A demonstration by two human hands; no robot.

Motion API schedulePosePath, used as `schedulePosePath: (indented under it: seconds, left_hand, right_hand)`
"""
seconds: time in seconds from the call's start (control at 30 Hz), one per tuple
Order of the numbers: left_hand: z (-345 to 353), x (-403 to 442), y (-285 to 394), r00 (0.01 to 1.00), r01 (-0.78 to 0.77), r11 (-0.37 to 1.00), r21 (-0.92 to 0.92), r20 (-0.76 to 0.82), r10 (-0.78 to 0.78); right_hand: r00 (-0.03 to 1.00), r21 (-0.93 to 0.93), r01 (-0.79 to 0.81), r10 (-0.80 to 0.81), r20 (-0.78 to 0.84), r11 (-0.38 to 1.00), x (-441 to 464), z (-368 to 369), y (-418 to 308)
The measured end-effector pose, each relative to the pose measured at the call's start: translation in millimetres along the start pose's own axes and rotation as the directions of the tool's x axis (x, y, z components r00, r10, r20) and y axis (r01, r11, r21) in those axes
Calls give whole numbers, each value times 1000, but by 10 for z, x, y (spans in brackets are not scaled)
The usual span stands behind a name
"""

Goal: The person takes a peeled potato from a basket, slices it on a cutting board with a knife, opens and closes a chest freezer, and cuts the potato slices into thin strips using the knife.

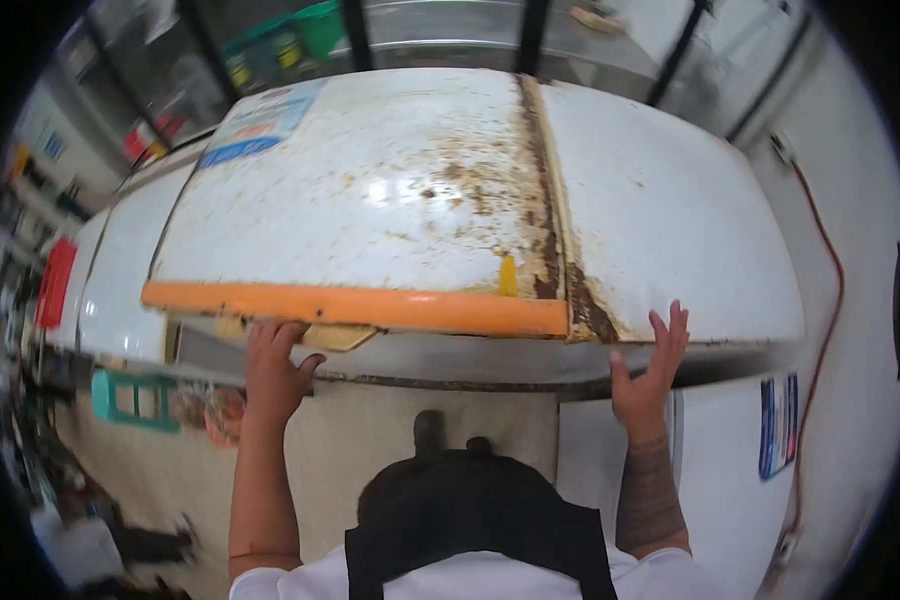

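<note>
Fingers (291, 333) of the left hand (273, 375) bend lightly beneath the orange strip (370, 306), by the tan piece (340, 338), with the thumb held apart; whether they have hold of either, I can't make out. Spread wide, the right hand (645, 388) has nothing in its grasp and is near the front edge beyond the strip's right end (the angle hides whether it touches there). In this head view the white lid (340, 200) lies across the middle, the strip along its front facing the person. A rusty seam (552, 190) parts it from a white panel (670, 200) at right.

For good handling of the lid, I would judge, both hands should bear on the smooth strip, spread toward its two ends so that nothing twists. Rust by the seam looks rough enough to flake or scratch, so bare skin is better kept off it. Thumbs should stay out of the gap under the edge, where they could be pinched.

A blue and white label (260, 125) at the lid's far left bears print too blurred to read. Another label (778, 427), dark blue, on the white unit (720, 490) at lower right is equally illegible. The yellow scrap (508, 275) shows no lettering.
</note>
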State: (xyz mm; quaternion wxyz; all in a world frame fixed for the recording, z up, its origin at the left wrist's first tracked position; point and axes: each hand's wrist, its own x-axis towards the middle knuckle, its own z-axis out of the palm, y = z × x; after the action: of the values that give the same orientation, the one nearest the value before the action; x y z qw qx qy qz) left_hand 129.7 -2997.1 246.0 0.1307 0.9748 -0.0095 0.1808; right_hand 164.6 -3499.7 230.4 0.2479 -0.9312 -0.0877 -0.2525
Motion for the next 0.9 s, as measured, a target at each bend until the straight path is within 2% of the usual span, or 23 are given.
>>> schedulePosePath:
  seconds: [0.07, 0.13, 0.17, 0.23, 0.4, 0.5, 0.6, 0.7, 0.8, 0.83, 0.9]
  left_hand:
    - [-105, -219, 227, 995, 61, 998, -9, -82, -61]
    - [-89, -566, 429, 972, 141, 983, -116, -174, -159]
    - [-82, -747, 521, 952, 176, 971, -162, -222, -209]
    - [-118, -1175, 730, 939, 193, 908, -372, -199, -281]
    - [-334, -2271, 1060, 925, 230, 852, -471, -167, -342]
    - [-548, -2811, 1041, 787, 362, 705, -610, -205, -581]
    - [-707, -3308, 948, 561, 483, 572, -662, -268, -784]
    - [-833, -3730, 716, 425, 493, 509, -705, -316, -848]
    - [-1083, -4116, 405, 391, 465, 540, -702, -384, -836]
    - [-1179, -4235, 304, 361, 469, 512, -720, -372, -855]
    - [-1406, -4502, 28, 341, 485, 501, -716, -372, -863]
  right_hand:
    - [985, 151, 170, -172, 1, 974, 51, -28, -258]
    - [950, 319, 292, -313, 14, 902, 51, 49, -507]
    - [931, 392, 323, -364, 33, 862, 12, 143, -591]
    - [883, 539, 359, -464, 69, 762, -92, 348, -811]
    - [688, 762, 391, -714, 131, 517, -327, 700, -1715]
    - [551, 859, 375, -829, 96, 348, -529, 857, -2331]
    - [390, 918, 340, -919, 61, 205, -798, 1025, -2967]
    - [243, 957, 268, -969, 43, 110, -1126, 1194, -3611]
    - [144, 982, 187, -989, 5, 32, -1575, 1424, -4314]
    - [123, 986, 167, -992, -6, 15, -1724, 1487, -4568]
    - [112, 995, 96, -994, -14, -3, -2004, 1576, -5109]
